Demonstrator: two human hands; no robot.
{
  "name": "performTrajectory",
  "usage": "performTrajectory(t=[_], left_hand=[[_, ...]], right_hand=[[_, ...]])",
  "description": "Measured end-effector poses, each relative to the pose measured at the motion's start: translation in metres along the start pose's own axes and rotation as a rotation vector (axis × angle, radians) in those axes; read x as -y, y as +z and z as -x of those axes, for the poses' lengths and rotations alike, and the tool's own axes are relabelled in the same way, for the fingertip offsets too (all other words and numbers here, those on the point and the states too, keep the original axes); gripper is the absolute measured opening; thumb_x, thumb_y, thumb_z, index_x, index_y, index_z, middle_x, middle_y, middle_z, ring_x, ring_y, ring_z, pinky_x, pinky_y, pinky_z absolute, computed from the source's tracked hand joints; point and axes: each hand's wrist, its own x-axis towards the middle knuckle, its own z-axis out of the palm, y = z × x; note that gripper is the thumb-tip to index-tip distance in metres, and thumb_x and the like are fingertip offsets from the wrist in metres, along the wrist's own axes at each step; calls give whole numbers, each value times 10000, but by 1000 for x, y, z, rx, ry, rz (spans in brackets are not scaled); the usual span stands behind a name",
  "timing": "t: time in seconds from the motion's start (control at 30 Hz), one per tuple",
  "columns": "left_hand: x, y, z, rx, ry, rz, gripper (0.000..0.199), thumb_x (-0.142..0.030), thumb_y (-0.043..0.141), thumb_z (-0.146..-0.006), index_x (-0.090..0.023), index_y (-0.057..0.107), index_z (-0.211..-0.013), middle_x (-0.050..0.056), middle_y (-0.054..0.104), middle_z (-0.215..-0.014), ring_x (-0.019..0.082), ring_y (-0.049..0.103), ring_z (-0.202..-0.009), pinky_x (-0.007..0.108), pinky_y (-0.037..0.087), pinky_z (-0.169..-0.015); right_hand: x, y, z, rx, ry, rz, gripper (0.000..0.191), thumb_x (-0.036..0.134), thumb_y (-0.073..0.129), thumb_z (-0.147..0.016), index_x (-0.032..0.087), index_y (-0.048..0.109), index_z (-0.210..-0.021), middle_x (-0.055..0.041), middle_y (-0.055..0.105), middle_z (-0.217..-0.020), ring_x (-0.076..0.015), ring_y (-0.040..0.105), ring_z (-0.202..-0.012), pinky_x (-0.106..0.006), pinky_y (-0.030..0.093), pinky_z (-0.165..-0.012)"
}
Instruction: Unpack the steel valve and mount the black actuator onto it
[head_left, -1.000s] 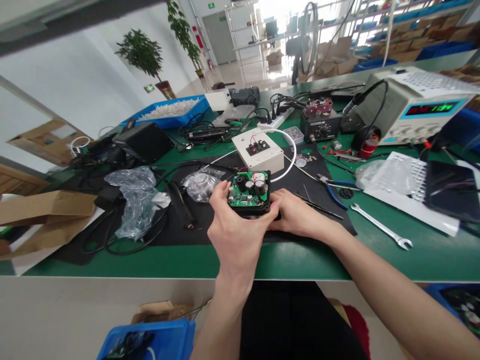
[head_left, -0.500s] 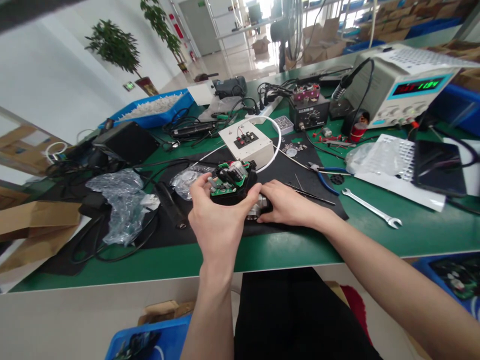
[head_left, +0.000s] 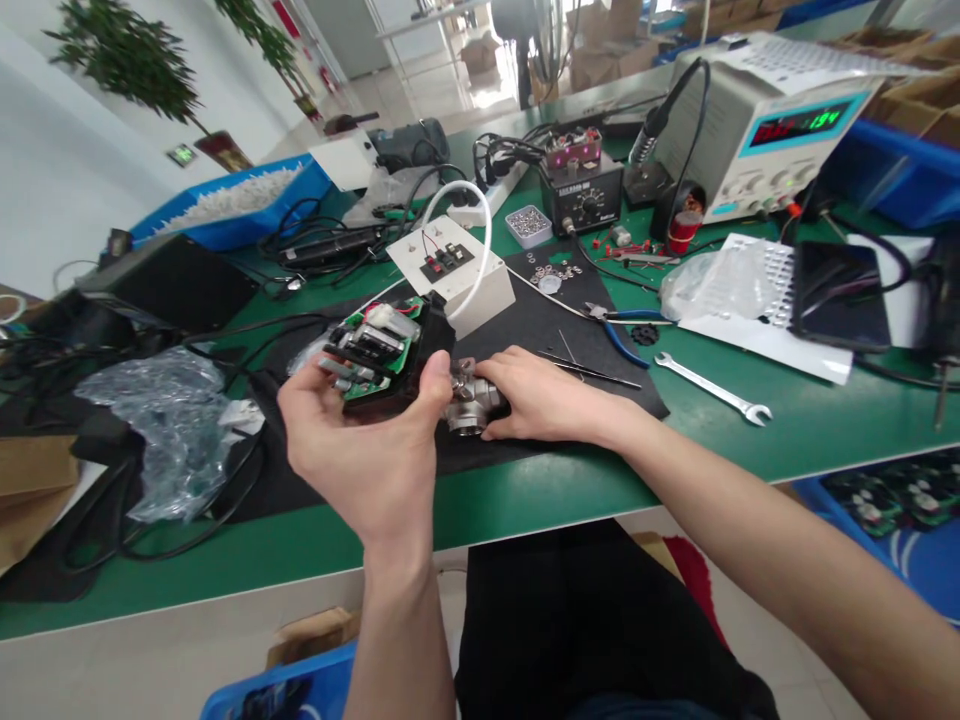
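Observation:
My left hand grips a black plastic housing from below, thumb on its right side and fingers around the left. Inside the housing lies a green circuit board with several components, tilted up to the left. My right hand is closed around a silver metal valve with a round threaded end, low over the black mat. The valve is just right of the housing; whether the two touch I cannot tell. Part of the valve is hidden by my right fingers.
Behind the housing stands a white box with switches and a white tube. Tweezers, blue-handled pliers and a wrench lie to the right. Crumpled plastic and black cables are at left. A power supply stands far right.
My left hand has moved left and tipped the housing, which has shifted away from above the valve. More of the valve now shows. The whole view has also shifted.

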Motion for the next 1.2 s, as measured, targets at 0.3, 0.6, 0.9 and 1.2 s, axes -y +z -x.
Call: performTrajectory(t=[0.3, 0.6, 0.9, 1.2], left_hand=[[-3, 7, 17, 23, 80, -94, 785, -416, 965, -711, -181, 579, -1353, 109, 662, -1375, 303, 667, -1306, 419, 543, -1155], [-1, 9, 23, -8, 151, -208, 788, -439, 953, -711, -167, 594, -1358, 98, 695, -1318, 274, 715, -1210, 376, 567, -1095], [5, 6, 22, 4, 201, -199, 799, -428, 956, -696, -181, 590, -1363, 91, 694, -1311, 276, 708, -1221, 388, 559, -1111], [7, -18, 17, 205, 138, -279, 979, -633, 961, -644, -231, 531, -1426, 107, 696, -1327, 353, 712, -1200, 463, 582, -1018]], right_hand=[[1, -3, 0, 1, -5, -23, 379, 295, 913, -818, 155, 663, -1065, -90, 699, -1040, -285, 609, -1027, -388, 475, -906], [0, -2, 0, 1, -34, -81, 317, 237, 921, -805, 157, 673, -985, -98, 709, -1047, -283, 625, -1051, -403, 484, -971], [-2, -1, -1, -9, -33, -109, 294, 230, 921, -801, 181, 655, -915, -56, 684, -976, -245, 612, -958, -375, 466, -914], [-5, 3, 1, -40, -35, -103, 334, 264, 894, -813, 179, 625, -990, -64, 685, -982, -269, 609, -990, -361, 469, -855]])
